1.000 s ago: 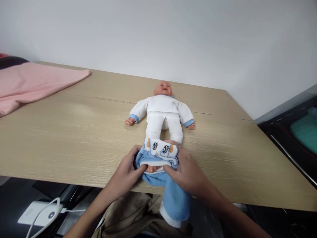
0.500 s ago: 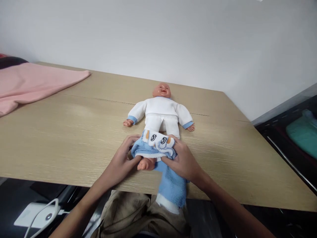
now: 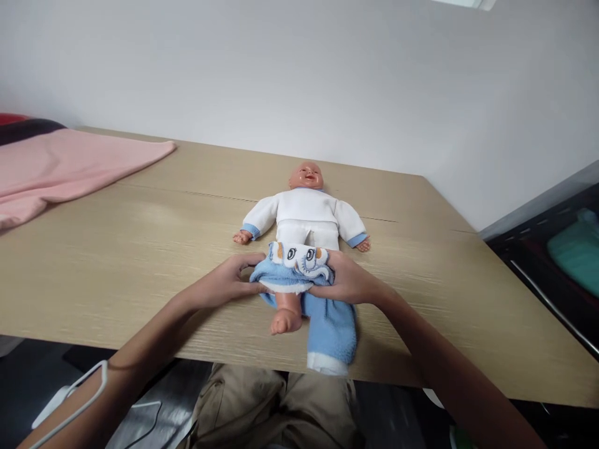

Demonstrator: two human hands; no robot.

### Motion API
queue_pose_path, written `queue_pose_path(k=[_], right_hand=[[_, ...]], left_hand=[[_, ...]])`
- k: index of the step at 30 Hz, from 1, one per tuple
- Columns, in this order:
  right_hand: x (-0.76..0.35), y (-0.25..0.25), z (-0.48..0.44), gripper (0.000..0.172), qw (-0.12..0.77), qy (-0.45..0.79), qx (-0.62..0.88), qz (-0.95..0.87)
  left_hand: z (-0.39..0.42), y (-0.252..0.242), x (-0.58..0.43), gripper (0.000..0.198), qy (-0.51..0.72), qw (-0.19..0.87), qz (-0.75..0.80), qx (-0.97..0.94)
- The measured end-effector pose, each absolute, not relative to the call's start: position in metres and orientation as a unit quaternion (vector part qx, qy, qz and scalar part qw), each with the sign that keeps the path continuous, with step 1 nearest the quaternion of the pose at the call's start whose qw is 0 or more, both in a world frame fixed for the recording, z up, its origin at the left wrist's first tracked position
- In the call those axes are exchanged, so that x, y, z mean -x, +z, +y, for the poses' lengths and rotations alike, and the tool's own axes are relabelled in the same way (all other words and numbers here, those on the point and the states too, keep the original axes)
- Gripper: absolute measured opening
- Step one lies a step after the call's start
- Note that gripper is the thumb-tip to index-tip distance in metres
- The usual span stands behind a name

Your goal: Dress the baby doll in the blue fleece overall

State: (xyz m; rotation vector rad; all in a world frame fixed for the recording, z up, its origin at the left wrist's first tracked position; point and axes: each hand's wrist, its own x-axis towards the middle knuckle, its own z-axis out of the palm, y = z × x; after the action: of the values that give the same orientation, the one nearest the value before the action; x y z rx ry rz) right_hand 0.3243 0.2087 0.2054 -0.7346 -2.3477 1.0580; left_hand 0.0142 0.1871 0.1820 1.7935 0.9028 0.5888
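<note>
Where the left fingers [image 3: 255,288] and right fingers [image 3: 322,291] pinch both sides, the fuzzy blue pants [image 3: 281,270] sit bunched between them, around a leg [image 3: 289,302] of the doll [image 3: 306,206]. The pants look soft, light and stretchy, so I'd hold those thick edges. A bare foot [image 3: 286,320] pokes out below.

Could read no text, label, brand, number or sign, either on the doll [image 3: 307,206] or anywhere around it.
</note>
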Motion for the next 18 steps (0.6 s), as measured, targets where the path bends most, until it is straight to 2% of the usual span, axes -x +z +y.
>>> queue_pose_path(k=[2,4,8,11,18], right_hand=[[-0.331,0.208,0.204,0.052,0.237,0.377,0.275,-0.852],[-0.341,0.208,0.199,0.053,0.250,0.358,0.302,-0.847],[-0.364,0.203,0.195,0.031,0.260,0.384,0.321,-0.825],[-0.373,0.203,0.194,0.026,0.264,0.421,0.320,-0.807],[-0.376,0.216,0.185,0.026,0.228,0.391,0.342,-0.823]], left_hand=[[0.189,0.179,-0.011,0.050,0.236,0.510,0.383,-0.733],[0.189,0.176,-0.008,0.049,0.253,0.516,0.375,-0.728],[0.191,0.178,-0.003,0.029,0.289,0.523,0.357,-0.718],[0.197,0.185,-0.004,0.028,0.265,0.493,0.364,-0.744],[0.209,0.221,-0.036,0.058,0.248,0.342,0.385,-0.820]])
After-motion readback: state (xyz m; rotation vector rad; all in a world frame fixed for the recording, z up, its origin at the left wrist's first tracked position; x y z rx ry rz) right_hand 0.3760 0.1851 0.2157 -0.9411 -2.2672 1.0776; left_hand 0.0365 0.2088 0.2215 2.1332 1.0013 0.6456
